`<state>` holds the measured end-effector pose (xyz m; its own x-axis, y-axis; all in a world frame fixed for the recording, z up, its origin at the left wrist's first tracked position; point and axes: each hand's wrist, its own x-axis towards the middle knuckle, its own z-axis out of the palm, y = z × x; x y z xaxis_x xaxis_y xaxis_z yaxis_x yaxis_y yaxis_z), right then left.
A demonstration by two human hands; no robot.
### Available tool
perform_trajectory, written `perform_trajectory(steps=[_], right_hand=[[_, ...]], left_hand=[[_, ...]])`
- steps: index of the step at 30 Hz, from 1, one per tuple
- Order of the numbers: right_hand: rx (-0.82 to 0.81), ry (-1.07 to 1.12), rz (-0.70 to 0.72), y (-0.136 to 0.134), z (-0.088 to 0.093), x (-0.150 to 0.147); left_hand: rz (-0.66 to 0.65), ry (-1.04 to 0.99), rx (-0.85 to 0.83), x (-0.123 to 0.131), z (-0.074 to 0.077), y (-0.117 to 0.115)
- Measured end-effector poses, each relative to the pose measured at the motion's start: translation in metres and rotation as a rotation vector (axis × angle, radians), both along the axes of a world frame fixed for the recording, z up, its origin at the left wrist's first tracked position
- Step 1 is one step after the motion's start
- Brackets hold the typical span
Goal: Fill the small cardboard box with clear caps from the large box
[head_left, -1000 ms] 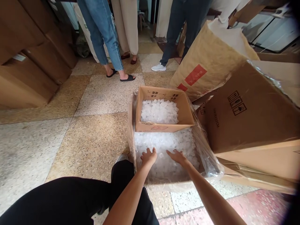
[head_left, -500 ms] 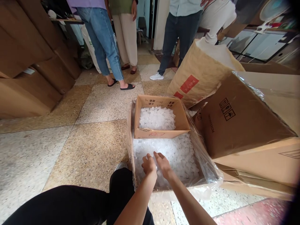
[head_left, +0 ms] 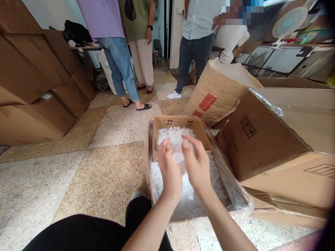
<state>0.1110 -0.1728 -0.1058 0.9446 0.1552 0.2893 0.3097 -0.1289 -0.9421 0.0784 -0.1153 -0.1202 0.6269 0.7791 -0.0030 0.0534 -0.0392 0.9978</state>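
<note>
A floor of speckled terrazzo tiles [head_left: 125, 127] runs across the room. On its left side stands a stack of brown cardboard boxes [head_left: 28, 76], one with a small white label. Toward the back stand a person in a purple top and jeans [head_left: 104, 21], a person in a green top and pale trousers [head_left: 138, 26], and a person in a light shirt and dark trousers [head_left: 197, 26]. To the right is a large open cardboard carton [head_left: 267, 139] printed with black handling symbols; next to it leans an open tan sack [head_left: 217, 90] with red printed blocks.

Beside the large carton, in front of the wearer's black-trousered leg [head_left: 78, 233], lies a shallow carton lined with clear plastic film [head_left: 148, 153], filled with loose translucent plastic pieces [head_left: 217, 181]. A smaller cardboard carton [head_left: 205, 141] sits in its far end, dark print along the inner wall, with more of the same pieces inside.

The left hand [head_left: 170, 170] and right hand [head_left: 197, 162] hang over the near wall of that smaller carton, palms facing; whether they touch it cannot be told. Their shared grip is narrow, cupped round a blurred handful of pieces [head_left: 178, 157], too indistinct to count.
</note>
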Motion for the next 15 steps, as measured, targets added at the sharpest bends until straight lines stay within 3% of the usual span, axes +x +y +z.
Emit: perform_trajectory(steps=[2,3,6,10,13,15], right_hand=[[-0.069,-0.028,-0.001,0.010,0.011,0.031],[-0.150,0.024,0.000,0.014,0.009,0.047],[-0.266,0.130,-0.052,0.008,-0.018,0.080],[-0.378,0.129,-0.209,-0.039,-0.072,0.077],[-0.546,0.236,-0.281,-0.079,-0.114,0.064],[-0.701,0.368,-0.229,-0.097,-0.141,0.056]], left_hand=[[-0.066,-0.126,0.139,0.025,0.023,0.019],[-0.101,-0.097,0.163,0.036,0.028,0.029],[-0.110,-0.011,0.200,0.047,0.022,0.055],[-0.084,0.021,0.276,0.004,-0.018,0.059],[-0.184,0.367,0.234,-0.032,-0.062,0.048],[-0.265,0.585,0.186,-0.045,-0.094,0.041]])
